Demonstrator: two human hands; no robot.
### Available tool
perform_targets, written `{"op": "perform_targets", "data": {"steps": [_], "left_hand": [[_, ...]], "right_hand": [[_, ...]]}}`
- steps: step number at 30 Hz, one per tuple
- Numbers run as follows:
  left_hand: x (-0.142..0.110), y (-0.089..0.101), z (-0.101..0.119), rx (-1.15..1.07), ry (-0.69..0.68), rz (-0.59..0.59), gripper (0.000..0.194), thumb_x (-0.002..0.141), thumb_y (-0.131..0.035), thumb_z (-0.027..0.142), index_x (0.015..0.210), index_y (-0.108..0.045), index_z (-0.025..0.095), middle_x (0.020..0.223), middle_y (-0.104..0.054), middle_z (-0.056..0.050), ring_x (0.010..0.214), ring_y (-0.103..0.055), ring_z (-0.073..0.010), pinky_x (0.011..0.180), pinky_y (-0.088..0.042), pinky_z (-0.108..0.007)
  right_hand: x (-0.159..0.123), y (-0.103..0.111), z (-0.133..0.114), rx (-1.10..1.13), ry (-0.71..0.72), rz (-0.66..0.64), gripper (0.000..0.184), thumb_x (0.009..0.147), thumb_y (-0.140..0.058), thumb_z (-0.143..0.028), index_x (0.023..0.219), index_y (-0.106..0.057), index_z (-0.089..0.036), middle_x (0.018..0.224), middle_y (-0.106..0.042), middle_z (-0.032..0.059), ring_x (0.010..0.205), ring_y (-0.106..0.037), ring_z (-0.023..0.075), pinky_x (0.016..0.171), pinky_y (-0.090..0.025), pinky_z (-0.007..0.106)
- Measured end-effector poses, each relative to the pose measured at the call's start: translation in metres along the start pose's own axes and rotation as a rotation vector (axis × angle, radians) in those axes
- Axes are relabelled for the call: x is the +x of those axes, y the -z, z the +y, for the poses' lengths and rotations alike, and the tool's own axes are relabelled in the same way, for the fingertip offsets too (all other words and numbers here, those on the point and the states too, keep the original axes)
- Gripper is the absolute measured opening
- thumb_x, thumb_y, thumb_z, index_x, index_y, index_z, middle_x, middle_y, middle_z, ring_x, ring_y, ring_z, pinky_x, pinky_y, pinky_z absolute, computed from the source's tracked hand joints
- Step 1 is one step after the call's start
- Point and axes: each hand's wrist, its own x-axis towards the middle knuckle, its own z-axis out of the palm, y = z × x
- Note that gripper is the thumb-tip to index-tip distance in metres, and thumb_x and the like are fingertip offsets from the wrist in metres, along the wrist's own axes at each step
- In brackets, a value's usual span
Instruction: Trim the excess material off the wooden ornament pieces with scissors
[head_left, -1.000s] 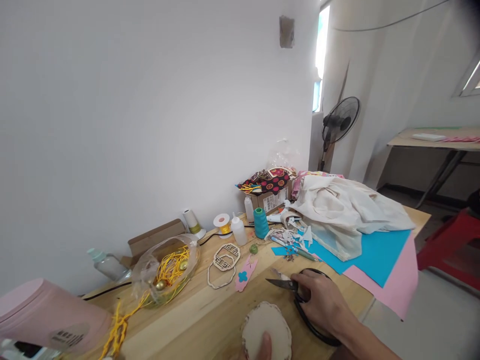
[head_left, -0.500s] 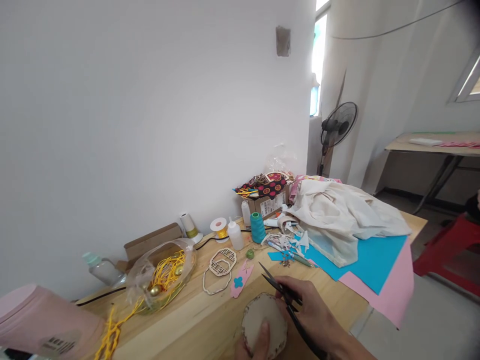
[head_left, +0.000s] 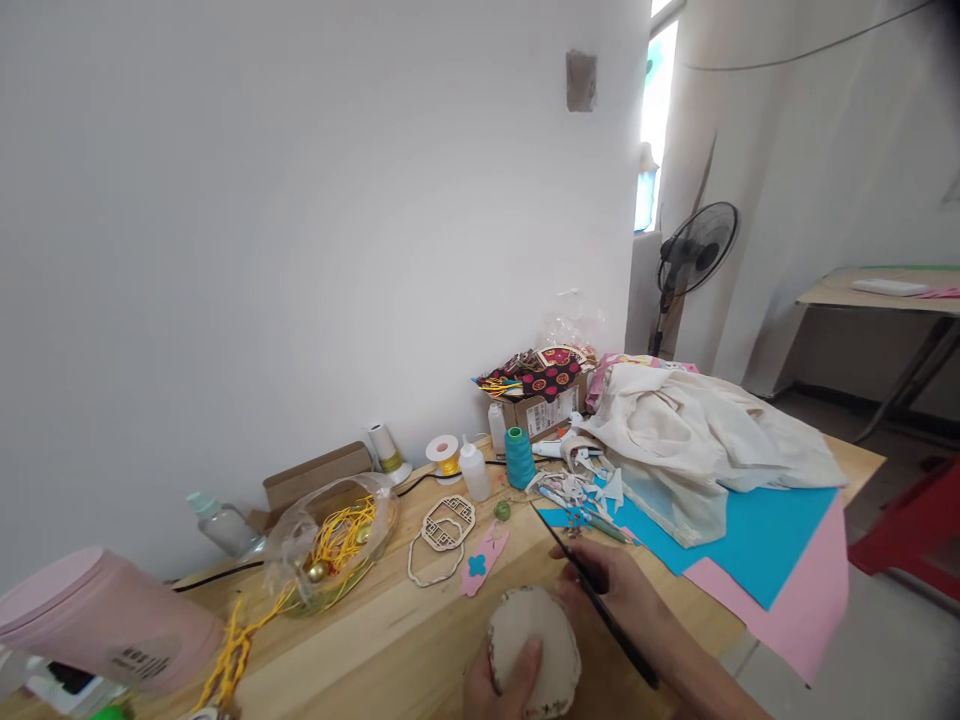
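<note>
My left hand point(head_left: 504, 688) grips a round, off-white fabric-like disc point(head_left: 529, 630) at the near edge of the table, thumb lying across its face. The disc has an uneven, scalloped rim with dark marks. Black scissors point(head_left: 611, 622) are in my right hand point(head_left: 619, 585), just right of the disc. Their blades appear together and point up and left, clear of the disc. Beyond lie a pink felt piece with a blue flower point(head_left: 480, 568), a wooden lattice frame point(head_left: 448, 522) and a thin wooden outline ring point(head_left: 435, 575).
Glue bottle point(head_left: 474, 472), teal thread cone point(head_left: 519, 458) and yellow spool point(head_left: 444, 458) stand near the wall. White cloth point(head_left: 675, 430) covers blue felt point(head_left: 784, 540) and pink felt at right. Left are a bag of yellow cords point(head_left: 337, 535) and a pink bin point(head_left: 112, 620).
The scissors' blades have come together and their handles have swung round in my right hand. The disc stays in my left hand. The whole view has shifted slightly.
</note>
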Motion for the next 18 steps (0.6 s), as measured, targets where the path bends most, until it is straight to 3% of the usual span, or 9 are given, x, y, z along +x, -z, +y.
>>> {"op": "perform_targets", "data": {"steps": [3, 9, 11, 14, 18], "left_hand": [[0.0, -0.004, 0.003, -0.1, 0.044, -0.072, 0.026, 0.046, -0.076, 0.024, 0.067, -0.067, 0.012, 0.059, -0.069, -0.007, 0.059, -0.065, -0.0233, 0.054, -0.053, -0.028], [-0.008, -0.02, -0.013, -0.485, 0.077, -0.135, 0.027, 0.047, -0.076, 0.021, 0.072, -0.067, 0.017, 0.068, -0.071, -0.007, 0.077, -0.066, -0.0259, 0.072, -0.052, -0.032], [-0.01, -0.027, -0.019, -0.556, 0.104, -0.136, 0.025, 0.049, -0.076, 0.022, 0.072, -0.067, 0.017, 0.072, -0.072, -0.008, 0.078, -0.066, -0.0261, 0.071, -0.053, -0.031], [-0.01, -0.032, -0.019, -0.608, 0.146, -0.113, 0.02, 0.058, -0.071, 0.02, 0.077, -0.066, 0.014, 0.081, -0.072, -0.01, 0.083, -0.065, -0.0243, 0.073, -0.053, -0.028], [-0.008, -0.031, -0.002, -0.699, 0.143, -0.124, 0.025, 0.064, -0.063, 0.003, 0.088, -0.061, 0.012, 0.083, -0.072, -0.009, 0.081, -0.066, -0.0214, 0.069, -0.054, -0.026]], "right_hand": [[-0.001, -0.007, -0.008, 0.239, -0.075, -0.043, 0.02, 0.062, -0.061, -0.024, 0.08, -0.06, -0.016, 0.06, -0.055, -0.0023, 0.053, -0.049, 0.0113, 0.048, -0.035, 0.021], [-0.008, -0.033, -0.013, 0.544, -0.229, 0.214, 0.029, 0.059, -0.066, -0.036, 0.077, -0.052, -0.018, 0.056, -0.048, -0.0052, 0.048, -0.045, 0.0091, 0.043, -0.034, 0.019], [-0.01, -0.039, -0.014, 0.511, -0.202, 0.209, 0.026, 0.061, -0.064, -0.035, 0.077, -0.053, -0.018, 0.059, -0.05, -0.004, 0.052, -0.047, 0.0105, 0.046, -0.037, 0.02], [-0.011, -0.035, -0.017, 0.35, -0.087, 0.104, 0.018, 0.065, -0.061, -0.031, 0.076, -0.056, -0.019, 0.065, -0.056, -0.0011, 0.06, -0.053, 0.0139, 0.054, -0.042, 0.023], [-0.012, -0.013, -0.016, -0.105, 0.113, 0.13, 0.019, 0.066, -0.06, -0.027, 0.084, -0.057, -0.02, 0.077, -0.057, 0.0022, 0.07, -0.053, 0.0171, 0.062, -0.043, 0.027]]}}
